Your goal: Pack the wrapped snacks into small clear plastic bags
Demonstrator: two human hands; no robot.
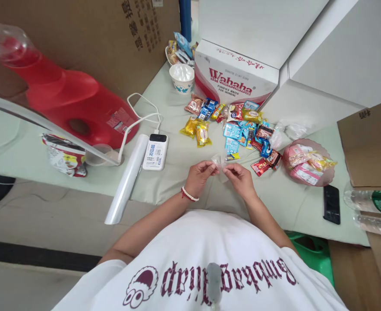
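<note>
A small clear plastic bag (220, 165) is stretched between my hands above the table, close to my body. The fingers of my left hand (199, 178), which wears a bracelet, pinch its left side. My right hand (242, 179) pinches the right side between thumb and fingers. Just beyond my fingers lies a spread of wrapped snacks: blue packets (232, 130), yellow-wrapped cakes (203, 133) and red-brown packets (260, 166). To the right of these, a pink translucent bowl (326, 175) holds several packaged snacks. What the bag contains, if anything, I cannot make out.
A Wahaha carton (235, 73) stands behind the snacks, beside a paper cup (181, 79). On the left are a power bank (156, 152) with a white cable, a roll of clear film (127, 181) and a large red bottle (80, 103). A phone (332, 204) lies at the right.
</note>
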